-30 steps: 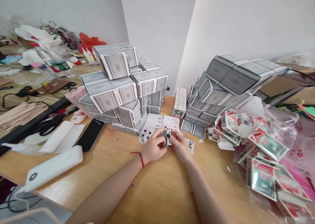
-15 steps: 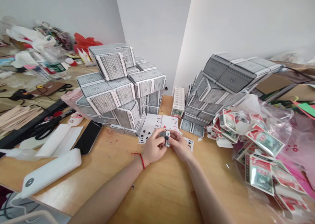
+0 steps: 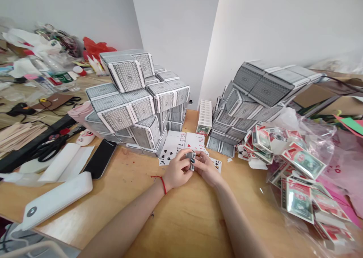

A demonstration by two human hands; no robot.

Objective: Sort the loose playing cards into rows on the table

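My left hand [image 3: 176, 172] and my right hand [image 3: 209, 171] meet at the middle of the table, fingers closed around a playing card [image 3: 192, 165] with a grey patterned back. It looks folded small; fingers hide most of it. A dark-nailed fingertip presses on its face. Just beyond and partly under the hands lie several loose playing cards [image 3: 172, 147], faces up, with spades and hearts. Boxy blocks built from grey-backed cards are piled at the left [image 3: 121, 103] and at the right [image 3: 255, 88] of these cards.
A row of card packs [image 3: 204, 116] stands between the piles. Opened red-and-green card boxes [image 3: 297, 197] and plastic bags spread at right. A phone [image 3: 100, 159], a white power bank [image 3: 58, 199] and black scissors [image 3: 53, 146] lie at left. Behind is a wall [image 3: 174, 35].
The card between my fingers has tilted slightly, and my fingers have shifted a little on it. The whole view has moved slightly; the piles and loose cards stay as they were.
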